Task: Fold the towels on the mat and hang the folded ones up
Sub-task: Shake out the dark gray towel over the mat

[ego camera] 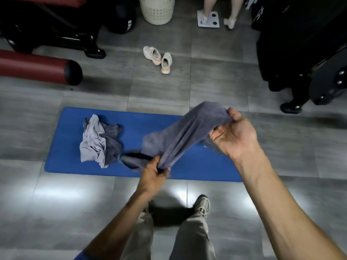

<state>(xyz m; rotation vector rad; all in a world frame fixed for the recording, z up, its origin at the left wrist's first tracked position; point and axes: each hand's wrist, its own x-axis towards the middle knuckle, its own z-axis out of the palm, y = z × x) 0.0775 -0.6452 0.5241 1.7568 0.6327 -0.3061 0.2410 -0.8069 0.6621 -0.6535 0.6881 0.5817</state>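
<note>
Towels: one held (180, 134), two heaped (99, 141)

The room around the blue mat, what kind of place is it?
Probably a gym or fitness room. A blue exercise mat lies on the grey tile floor, a red padded roller of a black workout machine stands at the left, and someone steps on a scale.

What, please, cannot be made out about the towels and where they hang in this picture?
- Head view: crumpled heap on the mat; folds hide how many towels.
- Held towel: bunched between left hand and right hand, shape hidden.
- Hanging place: not in view.
</note>
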